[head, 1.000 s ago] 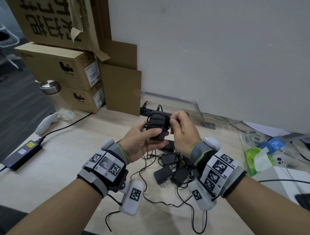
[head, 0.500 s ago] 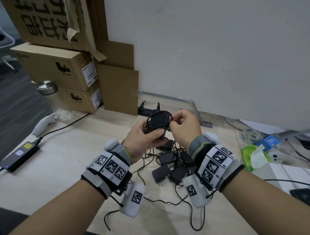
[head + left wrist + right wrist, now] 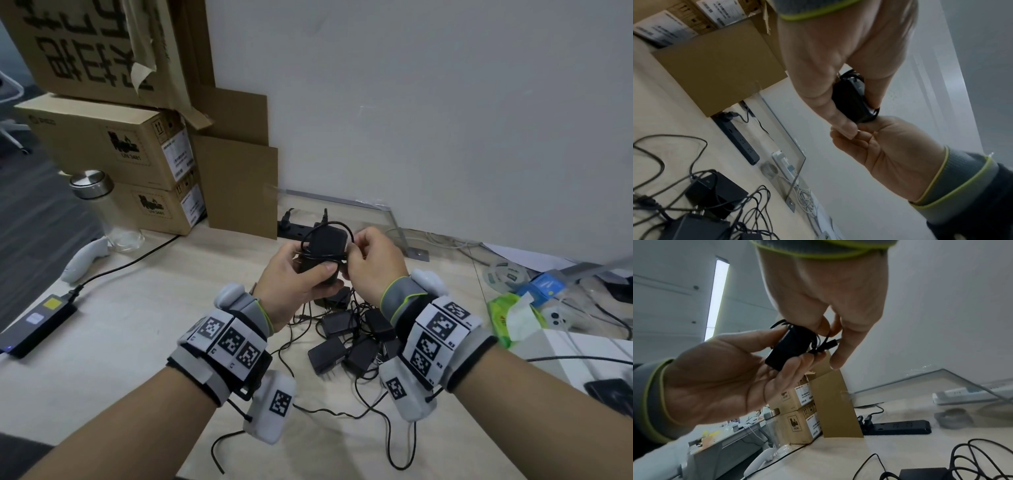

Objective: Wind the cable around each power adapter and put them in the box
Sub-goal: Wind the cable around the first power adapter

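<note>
A black power adapter [image 3: 323, 248] [image 3: 853, 100] [image 3: 789, 345] with its thin cable looped round it is held up above the desk. My left hand [image 3: 301, 274] [image 3: 748, 363] grips its body between thumb and fingers. My right hand [image 3: 366, 260] [image 3: 869, 142] [image 3: 830, 331] pinches the cable's end, with the plug [image 3: 830, 344] showing by the fingers. Below the hands, several more black adapters [image 3: 356, 339] lie in a tangle of cables on the desk. An open brown cardboard box [image 3: 236, 178] stands at the back left.
Stacked cartons [image 3: 113, 150] and a glass bottle with a steel lid [image 3: 102, 209] stand at the left. A black power strip [image 3: 298, 228] lies by the wall. A black power brick [image 3: 30, 325] and a white controller [image 3: 85, 260] lie on the left. Green tissue pack [image 3: 510, 315] sits at the right.
The hands with the adapter have risen slightly. The right hand has brought the cable round the top of the adapter, forming another loop.
</note>
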Demonstrator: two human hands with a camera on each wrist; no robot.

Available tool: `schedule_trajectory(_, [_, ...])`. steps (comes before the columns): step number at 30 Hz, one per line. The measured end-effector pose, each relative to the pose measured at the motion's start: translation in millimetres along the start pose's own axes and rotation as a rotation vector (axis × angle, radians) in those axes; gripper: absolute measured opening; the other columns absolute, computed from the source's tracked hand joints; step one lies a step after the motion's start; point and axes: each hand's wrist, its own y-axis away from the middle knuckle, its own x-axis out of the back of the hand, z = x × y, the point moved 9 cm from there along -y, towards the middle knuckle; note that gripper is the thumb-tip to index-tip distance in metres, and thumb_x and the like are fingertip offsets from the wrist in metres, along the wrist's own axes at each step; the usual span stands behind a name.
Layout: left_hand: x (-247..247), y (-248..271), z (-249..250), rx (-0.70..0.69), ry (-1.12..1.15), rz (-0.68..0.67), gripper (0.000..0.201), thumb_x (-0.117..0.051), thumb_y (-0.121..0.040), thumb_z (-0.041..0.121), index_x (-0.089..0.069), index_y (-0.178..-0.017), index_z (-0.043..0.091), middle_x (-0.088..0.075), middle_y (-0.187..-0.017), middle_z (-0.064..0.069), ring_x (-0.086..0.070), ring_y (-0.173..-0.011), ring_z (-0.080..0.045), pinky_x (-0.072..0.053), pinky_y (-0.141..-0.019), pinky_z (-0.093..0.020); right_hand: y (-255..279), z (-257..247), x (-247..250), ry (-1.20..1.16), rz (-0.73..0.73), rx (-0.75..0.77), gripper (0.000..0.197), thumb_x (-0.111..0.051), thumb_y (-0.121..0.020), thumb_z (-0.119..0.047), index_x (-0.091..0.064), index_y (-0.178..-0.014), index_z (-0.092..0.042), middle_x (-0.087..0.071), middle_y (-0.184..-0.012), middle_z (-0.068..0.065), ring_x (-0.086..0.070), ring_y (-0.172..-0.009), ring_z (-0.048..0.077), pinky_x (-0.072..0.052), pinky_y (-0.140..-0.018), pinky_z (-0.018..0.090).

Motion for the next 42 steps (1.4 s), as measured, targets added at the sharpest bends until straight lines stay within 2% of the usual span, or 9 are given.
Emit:
schedule_trajectory(6, [-1.7,-0.8,-11.2,0.080,0.124,-0.006,0.040,-0.061,-0.086,-0.004,-0.046,-0.123,-0.004,-0.060,-0.115,-0.027,-0.065,-0.101,-0.040,-0.059,-0.074,-0.040,1.8,7.4,-1.1,-0.220,0.018,-0.070,0.015,-0.050,-0.068,-0.021,-0.050,-0.074,-0.034,-0.067,-0.065,-0.006,-0.068,-0.069,0.028,-0.057,-0.072,0.050])
schedule_trajectory(10, [-1.4,-3.2,-11.5,0.071,0.171,0.020,0.040,-0.062,-0.086,-0.002,-0.047,-0.123,-0.004,-0.057,-0.114,-0.026,-0.062,-0.099,-0.038,-0.059,-0.072,-0.036,2.4,9.4,-5.4,-0.533,0.002,-0.157,0.033,-0.042,-0.082,0.011,-0.048,-0.091,-0.021,-0.069,-0.075,-0.002,-0.060,-0.075,0.022,-0.053,-0.077,0.039])
schedule_trajectory(14, [-1.5,-4.9,-5.2,0.075,0.191,-0.016,0.038,-0.061,-0.085,-0.001,-0.049,-0.121,-0.003,-0.058,-0.112,-0.024,-0.062,-0.098,-0.042,-0.059,-0.068,-0.031,-2.4,15.2,-7.4,-0.693,-0.132,-0.260,0.032,-0.051,-0.082,0.013,-0.053,-0.093,-0.017,-0.066,-0.095,0.012,-0.058,-0.085,0.023,-0.047,-0.081,0.036])
schedule_trajectory(18, [-4.6,-6.0,1.9,0.050,0.144,-0.063,0.028,-0.058,-0.086,-0.004,-0.051,-0.112,0.004,-0.060,-0.107,-0.019,-0.063,-0.095,-0.039,-0.060,-0.072,-0.035,-3.9,8.3,-8.9,-0.764,-0.245,-0.258,0.018,-0.058,-0.087,0.003,-0.056,-0.092,-0.014,-0.062,-0.090,0.008,-0.058,-0.073,0.016,-0.048,-0.077,0.034])
schedule_trajectory(28, [-4.7,-6.0,6.2,-0.019,0.036,-0.114,0.045,-0.063,-0.081,-0.011,-0.045,-0.118,0.006,-0.058,-0.109,-0.022,-0.066,-0.088,-0.032,-0.059,-0.075,-0.036,-4.1,13.1,-17.5,-0.561,-0.336,-0.359,0.011,-0.055,-0.094,-0.012,-0.058,-0.084,-0.011,-0.057,-0.075,0.007,-0.058,-0.060,0.018,-0.055,-0.057,0.030])
schedule_trajectory(33, [1.4,-10.3,9.4,-0.038,0.092,-0.071,0.038,-0.055,-0.085,-0.014,-0.047,-0.117,0.006,-0.061,-0.106,-0.019,-0.068,-0.087,-0.033,-0.059,-0.079,-0.039,-10.8,7.7,-10.8,-0.378,-0.283,-0.183,0.016,-0.060,-0.092,-0.009,-0.062,-0.077,-0.009,-0.055,-0.060,0.009,-0.054,-0.053,0.018,-0.051,-0.048,0.022])
schedule_trajectory(37, [8.6,-15.3,15.4,-0.082,0.188,-0.022,0.038,-0.053,-0.085,-0.014,-0.048,-0.114,0.010,-0.062,-0.107,-0.018,-0.069,-0.088,-0.031,-0.059,-0.081,-0.040,-15.2,6.3,-9.8,-0.248,-0.266,-0.105,0.018,-0.057,-0.093,-0.007,-0.065,-0.109,-0.007,-0.058,-0.063,0.007,-0.056,-0.055,0.016,-0.053,-0.053,0.024])
schedule_trajectory(39, [11.3,-18.2,18.9,-0.100,0.199,-0.004,0.038,-0.054,-0.085,-0.014,-0.048,-0.114,0.010,-0.061,-0.108,-0.019,-0.068,-0.092,-0.032,-0.059,-0.081,-0.041,-19.1,5.9,-9.9,-0.058,-0.262,-0.035,0.013,-0.057,-0.093,-0.013,-0.070,-0.094,-0.016,-0.060,-0.063,0.001,-0.057,-0.058,0.015,-0.056,-0.066,0.033])
schedule_trajectory(42, [19.2,-21.8,24.0,-0.117,0.208,0.026,0.036,-0.054,-0.085,-0.013,-0.048,-0.113,0.010,-0.058,-0.114,-0.021,-0.063,-0.102,-0.036,-0.059,-0.079,-0.040,-29.0,4.2,-0.4,0.149,-0.190,0.038,0.019,-0.059,-0.089,-0.021,-0.067,-0.074,-0.029,-0.063,-0.065,-0.008,-0.061,-0.067,0.016,-0.053,-0.075,0.032])
